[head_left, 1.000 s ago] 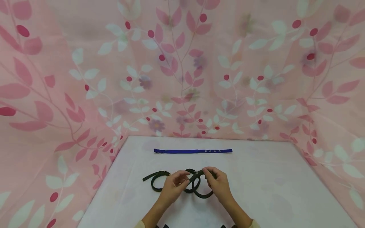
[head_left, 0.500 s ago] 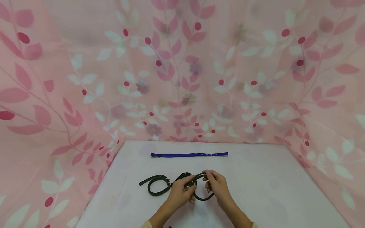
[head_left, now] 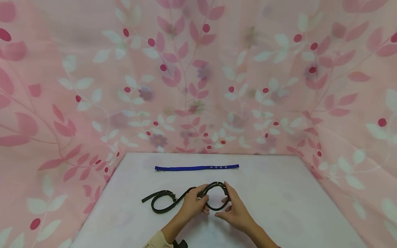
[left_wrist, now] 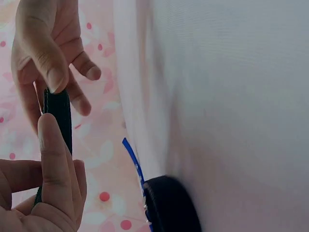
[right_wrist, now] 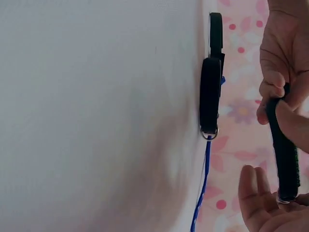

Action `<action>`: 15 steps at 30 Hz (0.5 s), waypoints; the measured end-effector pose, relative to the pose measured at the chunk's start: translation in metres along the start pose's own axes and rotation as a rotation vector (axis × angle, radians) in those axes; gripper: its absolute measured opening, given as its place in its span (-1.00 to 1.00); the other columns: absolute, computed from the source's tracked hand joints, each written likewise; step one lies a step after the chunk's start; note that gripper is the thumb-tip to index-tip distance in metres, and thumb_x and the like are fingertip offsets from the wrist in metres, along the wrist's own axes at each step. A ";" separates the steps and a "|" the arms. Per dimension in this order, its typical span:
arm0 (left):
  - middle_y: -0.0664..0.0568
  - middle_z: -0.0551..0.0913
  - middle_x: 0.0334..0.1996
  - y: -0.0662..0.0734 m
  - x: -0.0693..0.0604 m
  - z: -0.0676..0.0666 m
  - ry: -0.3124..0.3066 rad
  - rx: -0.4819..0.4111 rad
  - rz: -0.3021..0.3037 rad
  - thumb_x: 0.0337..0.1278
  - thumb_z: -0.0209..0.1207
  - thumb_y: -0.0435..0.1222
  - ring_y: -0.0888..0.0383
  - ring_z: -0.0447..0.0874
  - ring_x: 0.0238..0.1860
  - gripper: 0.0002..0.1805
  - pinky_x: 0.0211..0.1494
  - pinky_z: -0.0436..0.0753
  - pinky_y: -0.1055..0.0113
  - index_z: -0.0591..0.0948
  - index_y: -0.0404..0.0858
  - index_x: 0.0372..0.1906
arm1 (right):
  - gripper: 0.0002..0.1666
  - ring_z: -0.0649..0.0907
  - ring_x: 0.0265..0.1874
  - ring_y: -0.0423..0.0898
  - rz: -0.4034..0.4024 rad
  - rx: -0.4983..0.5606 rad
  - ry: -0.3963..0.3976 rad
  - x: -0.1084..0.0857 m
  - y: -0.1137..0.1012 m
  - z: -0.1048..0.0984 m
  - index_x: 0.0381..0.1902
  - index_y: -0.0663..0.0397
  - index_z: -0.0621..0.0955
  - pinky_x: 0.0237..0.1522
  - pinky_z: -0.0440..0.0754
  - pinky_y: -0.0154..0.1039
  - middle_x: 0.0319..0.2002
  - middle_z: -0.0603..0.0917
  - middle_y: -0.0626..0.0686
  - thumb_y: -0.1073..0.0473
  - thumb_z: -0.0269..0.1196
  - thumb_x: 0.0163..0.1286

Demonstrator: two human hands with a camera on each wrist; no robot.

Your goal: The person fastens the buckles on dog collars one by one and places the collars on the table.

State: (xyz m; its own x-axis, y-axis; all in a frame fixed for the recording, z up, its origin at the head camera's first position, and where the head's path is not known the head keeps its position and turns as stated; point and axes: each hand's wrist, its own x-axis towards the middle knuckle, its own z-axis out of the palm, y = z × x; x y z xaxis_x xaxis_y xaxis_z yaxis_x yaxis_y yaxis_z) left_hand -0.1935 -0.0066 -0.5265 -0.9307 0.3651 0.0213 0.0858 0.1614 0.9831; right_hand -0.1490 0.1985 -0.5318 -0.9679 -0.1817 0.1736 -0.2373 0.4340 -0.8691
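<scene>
My left hand [head_left: 193, 205] pinches the left side of a dark green collar [head_left: 218, 183], coiled into a ring and raised off the table. My right hand [head_left: 237, 210] touches the ring's right side with its fingers; its thumb stands apart below. In the right wrist view, the left thumb lies over the collar [right_wrist: 284, 152], and a metal ring shows at the end by the right hand [right_wrist: 263, 205], whose fingers are fairly straight. In the left wrist view, the collar [left_wrist: 59, 113] runs between the left hand [left_wrist: 50, 186] and the right hand [left_wrist: 48, 58].
Another dark collar [head_left: 162, 210] lies coiled left of my hands. A further dark strap [head_left: 190, 189] is partly hidden behind the left hand. A blue collar [head_left: 186, 168] with eyelets lies straight near the white table's back edge. Pink floral cloth [head_left: 192, 103] surrounds the table.
The held collar's loose end has been brought round into a tighter ring. My right thumb has spread away from the strap. The camera view has shifted slightly; the blue collar stays put.
</scene>
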 end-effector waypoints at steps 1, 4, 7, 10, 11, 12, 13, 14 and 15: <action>-0.29 0.66 -0.36 -0.001 0.001 0.001 -0.006 0.018 0.005 0.27 0.19 -0.39 0.11 0.70 -0.69 -0.46 -0.53 0.71 0.17 0.45 -0.20 0.36 | 0.34 0.62 -0.04 0.12 -0.005 -0.001 0.006 0.001 0.002 0.000 0.56 -0.13 0.07 -0.24 0.71 -0.27 0.37 0.34 0.13 0.18 0.61 -0.07; -0.12 0.70 -0.41 -0.005 0.004 0.004 -0.040 0.150 0.047 0.25 0.26 -0.30 0.20 0.68 -0.70 -0.44 -0.56 0.66 0.32 0.46 -0.22 0.35 | 0.28 0.68 -0.20 0.03 0.020 0.009 0.014 0.003 0.007 -0.004 0.53 -0.01 0.15 -0.32 0.70 -0.31 0.16 0.52 0.24 0.18 0.61 -0.07; 0.00 0.70 -0.34 -0.004 0.009 0.005 -0.074 0.401 0.164 0.13 0.37 -0.10 0.37 0.60 -0.56 -0.40 -0.47 0.58 0.46 0.53 -0.16 0.27 | 0.23 0.68 -0.34 -0.08 0.058 -0.005 -0.001 0.004 0.012 -0.012 0.49 0.04 0.21 -0.39 0.67 -0.33 -0.06 0.62 0.29 0.11 0.62 -0.08; -0.01 0.66 -0.18 0.000 0.016 0.004 -0.109 0.623 0.278 -0.04 0.44 0.08 0.33 0.54 -0.35 -0.29 -0.31 0.55 0.44 0.55 -0.10 0.24 | 0.20 0.66 -0.37 -0.16 0.091 -0.035 -0.006 0.006 0.018 -0.022 0.48 0.00 0.26 -0.43 0.65 -0.33 -0.10 0.64 0.26 0.06 0.62 -0.09; -0.02 0.66 -0.13 0.001 0.019 0.003 -0.119 0.677 0.309 -0.09 0.45 0.11 0.30 0.53 -0.27 -0.25 -0.24 0.56 0.41 0.55 -0.10 0.24 | 0.19 0.65 -0.35 -0.18 0.097 -0.041 -0.006 0.007 0.019 -0.025 0.47 -0.02 0.27 -0.43 0.65 -0.32 -0.08 0.64 0.26 0.06 0.62 -0.09; -0.02 0.65 -0.08 0.002 0.021 0.003 -0.135 0.712 0.321 -0.12 0.47 0.13 0.28 0.55 -0.22 -0.20 -0.19 0.58 0.39 0.54 -0.11 0.26 | 0.18 0.64 -0.33 -0.19 0.097 -0.046 -0.003 0.008 0.021 -0.028 0.46 -0.04 0.28 -0.42 0.65 -0.32 -0.04 0.63 0.26 0.06 0.62 -0.09; -0.01 0.65 -0.05 0.002 0.024 0.003 -0.151 0.742 0.324 -0.15 0.48 0.13 0.26 0.56 -0.17 -0.16 -0.14 0.59 0.37 0.52 -0.13 0.29 | 0.17 0.64 -0.32 -0.19 0.101 -0.047 -0.001 0.009 0.023 -0.031 0.46 -0.07 0.29 -0.42 0.65 -0.32 0.00 0.61 0.25 0.06 0.62 -0.09; 0.01 0.65 -0.04 0.002 0.027 0.003 -0.162 0.768 0.332 -0.15 0.48 0.12 0.25 0.57 -0.13 -0.14 -0.10 0.59 0.35 0.51 -0.14 0.30 | 0.17 0.65 -0.32 -0.18 0.104 -0.043 0.001 0.010 0.024 -0.033 0.46 -0.09 0.29 -0.42 0.65 -0.31 0.02 0.62 0.26 0.06 0.62 -0.10; 0.03 0.65 -0.02 0.001 0.029 0.003 -0.166 0.791 0.337 -0.16 0.49 0.11 0.25 0.57 -0.10 -0.13 -0.07 0.59 0.36 0.50 -0.15 0.31 | 0.17 0.65 -0.32 -0.17 0.105 -0.041 0.001 0.010 0.025 -0.035 0.46 -0.10 0.30 -0.43 0.65 -0.31 0.04 0.61 0.27 0.07 0.63 -0.10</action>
State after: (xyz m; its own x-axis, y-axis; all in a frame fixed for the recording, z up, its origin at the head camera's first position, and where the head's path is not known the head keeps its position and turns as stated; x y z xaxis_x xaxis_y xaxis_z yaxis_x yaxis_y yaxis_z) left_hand -0.2191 0.0067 -0.5256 -0.7529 0.6267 0.2011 0.6259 0.5872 0.5133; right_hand -0.1678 0.2381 -0.5360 -0.9878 -0.1320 0.0828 -0.1373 0.4867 -0.8627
